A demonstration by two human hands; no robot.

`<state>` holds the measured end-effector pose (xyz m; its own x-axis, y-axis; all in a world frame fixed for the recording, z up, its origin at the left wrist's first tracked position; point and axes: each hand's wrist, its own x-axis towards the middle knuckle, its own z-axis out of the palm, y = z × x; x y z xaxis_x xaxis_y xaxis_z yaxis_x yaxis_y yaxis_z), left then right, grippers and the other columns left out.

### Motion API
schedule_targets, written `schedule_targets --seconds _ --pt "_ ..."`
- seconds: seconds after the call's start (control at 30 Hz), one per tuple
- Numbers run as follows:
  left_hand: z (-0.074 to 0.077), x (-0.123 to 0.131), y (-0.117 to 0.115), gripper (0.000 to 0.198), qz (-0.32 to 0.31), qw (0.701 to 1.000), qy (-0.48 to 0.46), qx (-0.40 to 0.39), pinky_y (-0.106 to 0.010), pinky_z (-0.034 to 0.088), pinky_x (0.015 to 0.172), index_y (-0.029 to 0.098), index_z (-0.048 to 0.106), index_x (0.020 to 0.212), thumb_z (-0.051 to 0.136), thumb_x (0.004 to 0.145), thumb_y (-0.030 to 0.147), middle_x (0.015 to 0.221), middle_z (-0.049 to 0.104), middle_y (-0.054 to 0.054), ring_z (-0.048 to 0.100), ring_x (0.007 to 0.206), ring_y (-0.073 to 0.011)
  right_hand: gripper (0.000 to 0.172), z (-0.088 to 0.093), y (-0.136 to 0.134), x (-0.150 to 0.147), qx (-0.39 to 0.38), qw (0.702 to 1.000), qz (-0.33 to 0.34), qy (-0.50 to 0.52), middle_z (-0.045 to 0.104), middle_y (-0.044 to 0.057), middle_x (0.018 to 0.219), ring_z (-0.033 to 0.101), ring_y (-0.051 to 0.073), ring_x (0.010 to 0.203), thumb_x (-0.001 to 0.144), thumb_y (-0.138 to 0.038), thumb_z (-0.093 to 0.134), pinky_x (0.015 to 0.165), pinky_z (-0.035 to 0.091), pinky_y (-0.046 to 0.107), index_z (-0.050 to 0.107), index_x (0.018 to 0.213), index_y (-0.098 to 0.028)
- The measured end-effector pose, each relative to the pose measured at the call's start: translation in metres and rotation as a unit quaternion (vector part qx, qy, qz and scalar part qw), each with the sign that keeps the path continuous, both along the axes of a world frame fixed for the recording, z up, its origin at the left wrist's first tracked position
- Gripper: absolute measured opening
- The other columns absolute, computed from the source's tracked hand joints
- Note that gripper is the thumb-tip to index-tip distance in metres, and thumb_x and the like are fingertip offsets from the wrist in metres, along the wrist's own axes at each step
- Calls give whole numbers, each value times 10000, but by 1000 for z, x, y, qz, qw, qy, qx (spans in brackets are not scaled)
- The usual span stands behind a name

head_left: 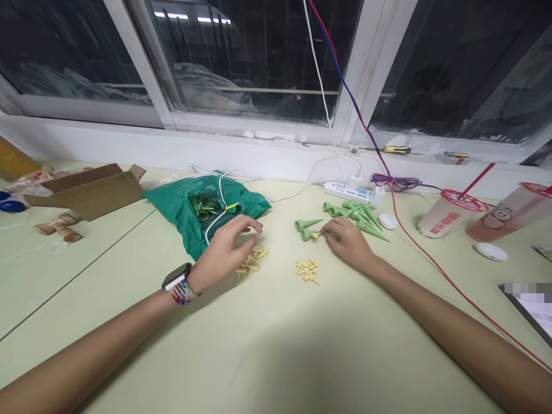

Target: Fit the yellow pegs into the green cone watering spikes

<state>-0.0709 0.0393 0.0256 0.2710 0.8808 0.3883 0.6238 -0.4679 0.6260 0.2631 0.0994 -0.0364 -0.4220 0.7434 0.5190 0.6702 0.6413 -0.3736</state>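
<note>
My left hand (230,244) hovers beside a green plastic bag (172,201), thumb and fingers apart, with nothing visible in them. Partly behind its thumb lies a pile of small yellow T-shaped pieces (252,268). With its fingers closed, my right hand (348,242) pinches the narrow end of a green hollow cone (307,235), which has a small yellow piece at its wide end. Just behind lies another green cone (304,225). A heap of green cones (356,214) sits beyond my right hand. Nearer to me is a second pile of yellow pieces (307,269).
More green pieces (202,207) show inside the bag's mouth. At left are a cardboard box (92,192) and a wooden toy (62,227). A power strip (349,191), a red cable (425,259), two drink cups (451,214) and a white case (491,251) occupy the right side.
</note>
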Motion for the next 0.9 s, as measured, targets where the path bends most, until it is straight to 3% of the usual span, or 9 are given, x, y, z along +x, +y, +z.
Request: schedule_targets --seconds 0.17,0.43,0.7,0.9 --pt "-17 -15 -2 199 23 999 33 8 -360 494 987 220 666 1056 510 933 222 1137 720 -56 656 1083 -237 183 -1 11 -8 20 1000 -3 -14 690 106 984 609 295 1008 945 -119 537 880 499 431 697 950 -209" --pt "-16 -15 -3 180 16 999 48 8 -334 483 955 215 665 1044 507 957 218 1113 709 -48 654 1063 -225 233 4 5 -13 55 998 -3 -28 684 124 1045 598 292 1023 1004 -186 523 913 496 442 735 1100 -197" --pt "-21 -17 -6 164 25 998 58 14 -342 484 913 208 649 1033 499 991 258 1079 695 -51 647 1015 -217 267 0 5 -9 43 999 26 -18 681 112 1015 593 287 1011 931 -91 533 902 515 441 741 1068 -187" --pt "-23 -21 -4 165 26 996 82 34 -358 475 926 204 636 1050 486 987 231 1084 681 -55 641 1032 -221 188 -4 7 -9 50 999 20 -7 691 108 1012 602 288 1010 976 -158 583 897 526 449 733 1080 -202"
